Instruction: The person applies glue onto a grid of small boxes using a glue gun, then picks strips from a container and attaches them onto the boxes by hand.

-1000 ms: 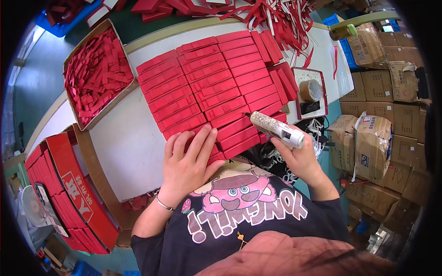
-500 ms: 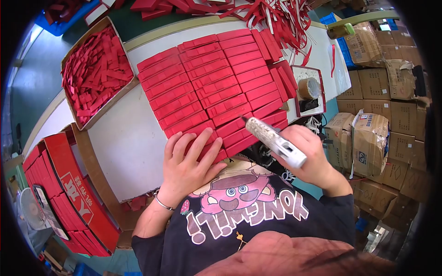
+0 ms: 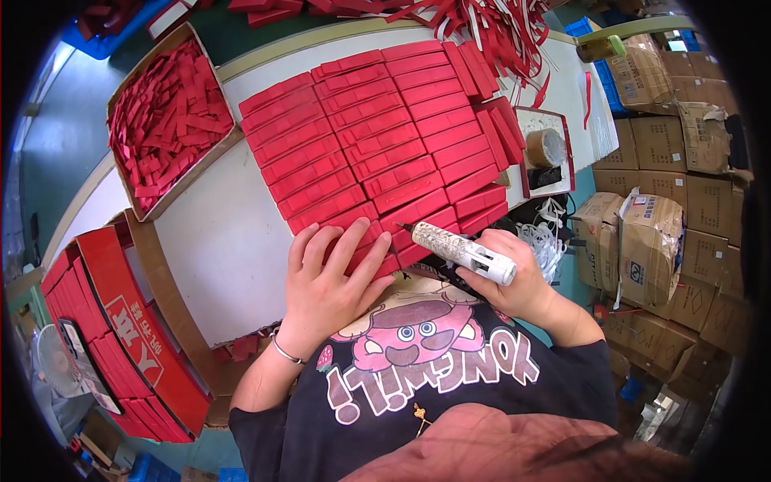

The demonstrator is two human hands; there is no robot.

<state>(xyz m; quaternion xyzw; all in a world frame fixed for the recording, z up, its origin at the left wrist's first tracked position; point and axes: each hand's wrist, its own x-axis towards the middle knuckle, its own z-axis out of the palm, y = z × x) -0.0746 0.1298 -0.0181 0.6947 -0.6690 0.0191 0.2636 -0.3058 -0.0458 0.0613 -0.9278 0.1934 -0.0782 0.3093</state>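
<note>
Rows of small red boxes point(image 3: 369, 145) lie packed side by side on the white tabletop. My left hand point(image 3: 325, 281) rests on the boxes nearest my body, its fingers spread and touching their tops. In my right hand point(image 3: 518, 277) is a white hot glue gun point(image 3: 451, 246) with a worn, speckled barrel. Its dark nozzle points left, just over a box of the front row, close to my left fingertips. Whether the tip touches the box I cannot tell.
An open carton point(image 3: 197, 177) full of small red strips stands at the left. Below it sits a red carton point(image 3: 152, 337) of red boxes. A tape roll point(image 3: 546, 148) lies in a tray at right, with red and white ribbons point(image 3: 490, 32) beyond. Cardboard boxes point(image 3: 654, 241) are stacked further right.
My right hand has moved the glue gun left and down, bringing its nozzle to the front row near my left hand. My left hand stays on the boxes.
</note>
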